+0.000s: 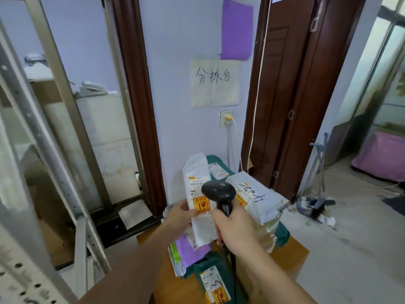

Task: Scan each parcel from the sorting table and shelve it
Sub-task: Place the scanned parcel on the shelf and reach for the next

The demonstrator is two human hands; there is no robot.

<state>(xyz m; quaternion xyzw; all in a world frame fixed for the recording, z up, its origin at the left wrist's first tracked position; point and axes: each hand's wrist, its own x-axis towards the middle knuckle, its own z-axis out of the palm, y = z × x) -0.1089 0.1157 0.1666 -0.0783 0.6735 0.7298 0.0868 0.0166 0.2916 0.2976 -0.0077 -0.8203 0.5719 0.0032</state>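
Observation:
My left hand (180,217) grips a white plastic parcel (198,183) by its left edge and holds it upright above the table, label facing me. My right hand (233,229) grips the handle of a black barcode scanner (218,190), whose head sits just in front of the parcel's label. On the wooden sorting table (291,257) below lie other parcels: a white one with handwriting (256,194), a purple one (188,249), a dark green one (213,279) and a clear-wrapped one (266,235).
A grey metal shelf frame (39,172) stands at the left. The wall behind the table carries a handwritten paper sign (214,83) and a socket with cables (226,118). Brown doors flank the wall. A dustpan and broom (317,194) stand at the right on open floor.

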